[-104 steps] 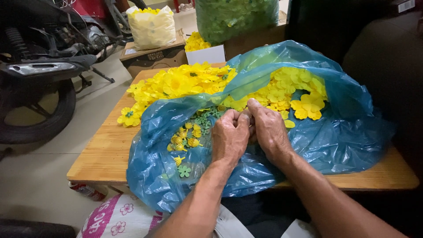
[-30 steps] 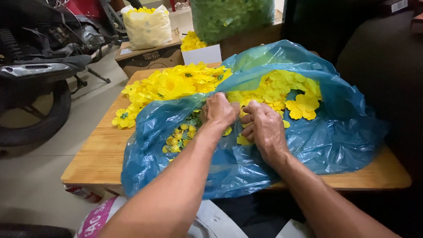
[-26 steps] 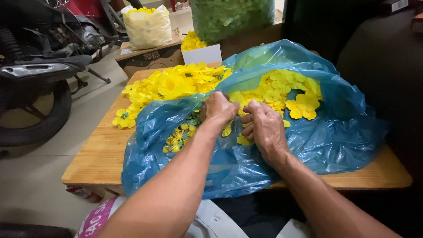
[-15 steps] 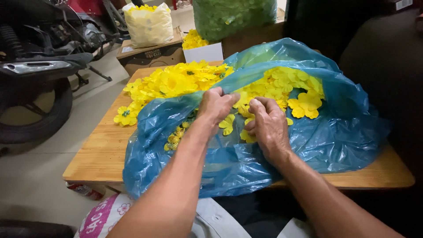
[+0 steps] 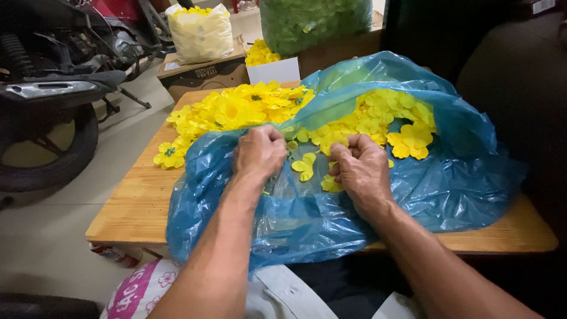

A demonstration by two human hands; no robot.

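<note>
Two hands [image 5: 260, 152] [image 5: 361, 171], one blue bag [image 5: 449, 177], countless yellow petals [image 5: 354, 127]

Your left hand [image 5: 260, 152] and right hand [image 5: 361, 171] rest side by side on the plastic bag [image 5: 460, 177], which lies across the near and right part of the wooden table [image 5: 127, 207]. Loose petals [image 5: 366, 121] sit in the bag just beyond your hands. A flower pile [image 5: 230, 109] lies on the table, far left of the bag. Behind the table stand a cardboard box [image 5: 204, 74] and a small box [image 5: 274, 70]. A motorbike [image 5: 53, 94] stands far left.
</note>
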